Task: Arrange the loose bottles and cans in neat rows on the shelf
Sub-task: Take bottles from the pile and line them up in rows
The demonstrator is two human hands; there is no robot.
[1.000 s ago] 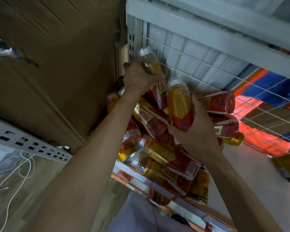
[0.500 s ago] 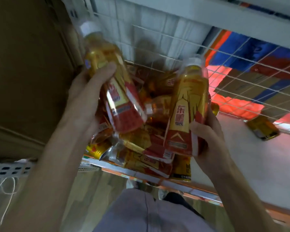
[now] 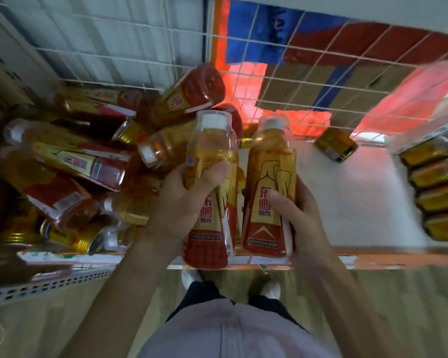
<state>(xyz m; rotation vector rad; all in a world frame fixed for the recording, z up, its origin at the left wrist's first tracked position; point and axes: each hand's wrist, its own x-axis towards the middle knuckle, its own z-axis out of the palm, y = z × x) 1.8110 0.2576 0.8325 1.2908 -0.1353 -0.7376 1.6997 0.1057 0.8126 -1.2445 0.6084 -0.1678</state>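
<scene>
My left hand (image 3: 184, 202) grips a yellow-and-red drink bottle (image 3: 212, 151) with a white cap, held upright over the shelf's front edge. Beside it my right hand (image 3: 295, 210) grips a second, matching bottle (image 3: 269, 171), also upright. The two bottles stand side by side, nearly touching. To their left lies a jumbled pile of several bottles and gold cans (image 3: 88, 166) on the white shelf (image 3: 360, 197). One loose gold can (image 3: 335, 147) lies on its side at the back of the shelf.
A white wire grid (image 3: 308, 73) closes the back of the shelf. A row of gold cans (image 3: 435, 189) lines the right side. A cardboard box (image 3: 0, 81) stands at far left. The shelf's front rail (image 3: 373, 257) runs below the bottles; my legs and shoes are beneath.
Both hands have carried their bottles rightward, away from the pile, and brought them upright side by side. The view has swung right, showing the bare shelf and the can row.
</scene>
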